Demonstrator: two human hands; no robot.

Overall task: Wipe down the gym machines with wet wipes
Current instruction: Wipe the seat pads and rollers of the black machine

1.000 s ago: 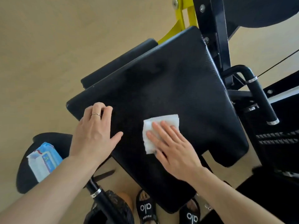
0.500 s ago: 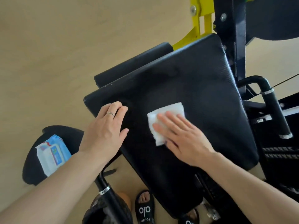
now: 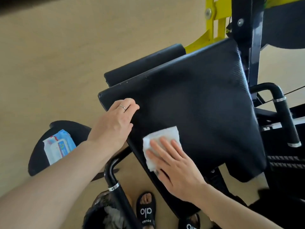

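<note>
A large black padded cushion (image 3: 198, 103) of a gym machine fills the middle of the view. My right hand (image 3: 176, 167) lies flat on a white wet wipe (image 3: 160, 138) and presses it against the cushion's near lower part. My left hand (image 3: 115, 123), with a ring on one finger, rests on the cushion's left edge with its fingers curled over the corner. A blue and white pack of wipes (image 3: 59, 146) lies on a smaller black pad (image 3: 39, 156) at the lower left.
A black handle bar (image 3: 115, 187) with a chrome ring rises below my left forearm. Another black handle (image 3: 285, 121) stands at the right. Yellow frame parts (image 3: 214, 22) and a black upright post (image 3: 244, 22) stand at the top. My sandalled feet (image 3: 146, 210) stand on the tan floor.
My right hand has slid the wipe down toward the cushion's near edge. My left hand has stayed at the left corner. The view has shifted left, so the cushion sits further right.
</note>
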